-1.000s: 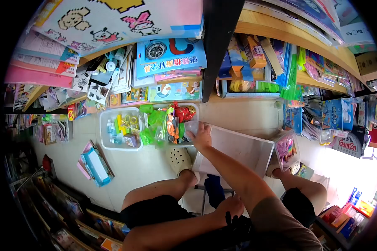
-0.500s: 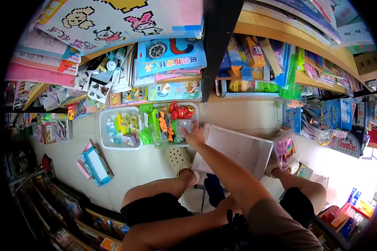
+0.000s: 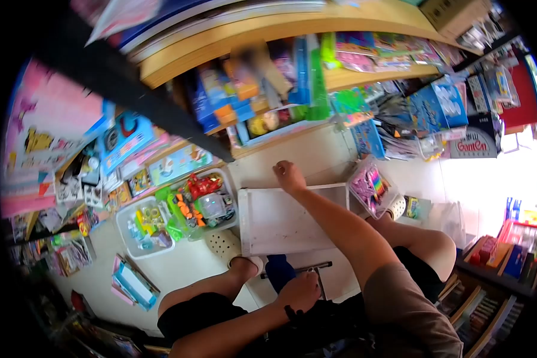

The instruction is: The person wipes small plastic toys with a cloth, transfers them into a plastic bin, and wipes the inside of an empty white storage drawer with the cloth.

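As bins [image 3: 152, 253] (filled) flank the box [image 3: 262, 224] — the right hand [image 3: 289, 177] hovers.

Right hand [image 3: 289, 177] near pale tray [image 3: 269, 219], left hand [image 3: 301, 290] beside blue cloth [image 3: 278, 273] (grip unclear), toy-filled bin [image 3: 230, 192]

I list one passage: floor strip [image 3: 325, 154], bottom shelf edge [image 3: 268, 144] to white box [image 3: 271, 221], right hand [image 3: 289, 177] over it. Obstacles: toy bin [image 3: 230, 196], left; bin of pink goods [image 3: 394, 194], right; black post [image 3: 161, 112], upper left.
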A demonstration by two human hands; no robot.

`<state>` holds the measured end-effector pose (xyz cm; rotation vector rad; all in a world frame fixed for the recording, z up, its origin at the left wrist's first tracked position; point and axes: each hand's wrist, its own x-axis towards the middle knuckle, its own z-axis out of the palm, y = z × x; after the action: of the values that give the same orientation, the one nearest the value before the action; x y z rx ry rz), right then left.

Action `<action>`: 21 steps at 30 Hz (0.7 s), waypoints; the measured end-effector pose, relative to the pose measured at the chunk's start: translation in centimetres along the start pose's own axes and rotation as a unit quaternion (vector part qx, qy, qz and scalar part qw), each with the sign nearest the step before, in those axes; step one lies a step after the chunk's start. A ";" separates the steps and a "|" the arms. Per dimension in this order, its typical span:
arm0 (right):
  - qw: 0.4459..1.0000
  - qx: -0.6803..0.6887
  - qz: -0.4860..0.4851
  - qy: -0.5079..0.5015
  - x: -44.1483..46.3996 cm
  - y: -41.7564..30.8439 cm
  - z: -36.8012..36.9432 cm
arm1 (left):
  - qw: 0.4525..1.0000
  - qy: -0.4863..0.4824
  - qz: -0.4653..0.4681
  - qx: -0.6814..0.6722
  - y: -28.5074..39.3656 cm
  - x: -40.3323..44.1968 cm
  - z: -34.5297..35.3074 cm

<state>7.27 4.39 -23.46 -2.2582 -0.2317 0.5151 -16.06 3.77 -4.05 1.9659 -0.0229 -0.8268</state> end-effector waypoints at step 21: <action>0.995 -0.062 0.038 0.064 -2.2 13.7 -14.1 | 0.999 -0.015 -0.007 0.036 4.7 2.5 1.4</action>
<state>11.44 -14.86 -24.47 -2.4191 -0.1148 0.4029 -13.50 -0.67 -2.15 2.0240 -0.0572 -0.8762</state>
